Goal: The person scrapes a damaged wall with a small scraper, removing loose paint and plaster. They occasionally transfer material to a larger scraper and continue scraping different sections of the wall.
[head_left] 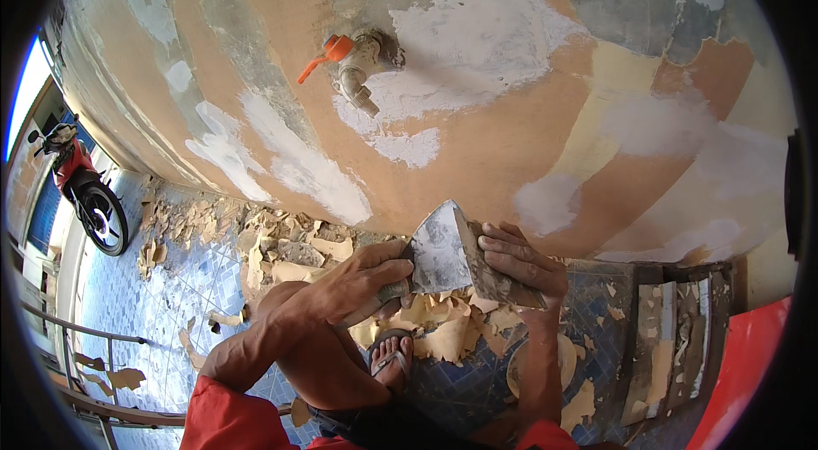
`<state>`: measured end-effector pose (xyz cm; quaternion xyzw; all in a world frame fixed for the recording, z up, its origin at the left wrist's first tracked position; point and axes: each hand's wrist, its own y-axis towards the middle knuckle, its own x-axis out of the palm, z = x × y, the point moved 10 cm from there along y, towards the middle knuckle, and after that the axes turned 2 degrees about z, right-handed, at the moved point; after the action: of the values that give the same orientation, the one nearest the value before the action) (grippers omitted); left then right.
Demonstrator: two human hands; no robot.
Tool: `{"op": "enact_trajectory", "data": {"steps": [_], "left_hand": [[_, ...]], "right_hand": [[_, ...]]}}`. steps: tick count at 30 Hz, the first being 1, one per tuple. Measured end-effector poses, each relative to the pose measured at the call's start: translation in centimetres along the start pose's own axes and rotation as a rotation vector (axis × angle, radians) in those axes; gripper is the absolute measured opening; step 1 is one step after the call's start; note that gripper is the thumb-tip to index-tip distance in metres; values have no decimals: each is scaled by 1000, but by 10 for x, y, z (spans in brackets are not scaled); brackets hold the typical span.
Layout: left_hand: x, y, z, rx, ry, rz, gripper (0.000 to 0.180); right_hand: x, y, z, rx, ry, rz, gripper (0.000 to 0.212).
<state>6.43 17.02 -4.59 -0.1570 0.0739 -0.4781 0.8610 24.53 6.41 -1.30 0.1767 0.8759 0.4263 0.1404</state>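
Note:
A putty knife (440,252) with a wide blade smeared with white filler is gripped by its handle in my left hand (362,275). Its blade points up and away, in front of the wall. My right hand (527,264) holds a flat grey-brown plate (494,284) with filler on it, fingers lying over its face. The plate's edge meets the right side of the blade. Part of the plate and my right thumb are hidden. Beyond both hands stands a wall (477,169) with peeled paint and white filler patches (477,32).
A tap (354,75) with an orange lever sticks out of the wall. Paint flakes (294,254) litter the blue tiled floor (170,297). A motorcycle (85,186) stands at far left, a metal rail (94,403) at lower left. At right lie a grate-like frame (669,348) and a red panel (741,373).

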Motion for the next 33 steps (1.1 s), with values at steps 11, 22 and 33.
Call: {"op": "enact_trajectory", "data": {"steps": [11, 22, 33], "left_hand": [[16, 4, 5, 99, 228, 4, 20], [40, 19, 28, 651, 1290, 234, 71], [17, -22, 62, 654, 1197, 431, 62]], "right_hand": [[-28, -64, 95, 541, -446, 8, 57], [-9, -94, 80, 862, 1018, 721, 26], [-122, -92, 65, 497, 323, 1072, 21]]}}
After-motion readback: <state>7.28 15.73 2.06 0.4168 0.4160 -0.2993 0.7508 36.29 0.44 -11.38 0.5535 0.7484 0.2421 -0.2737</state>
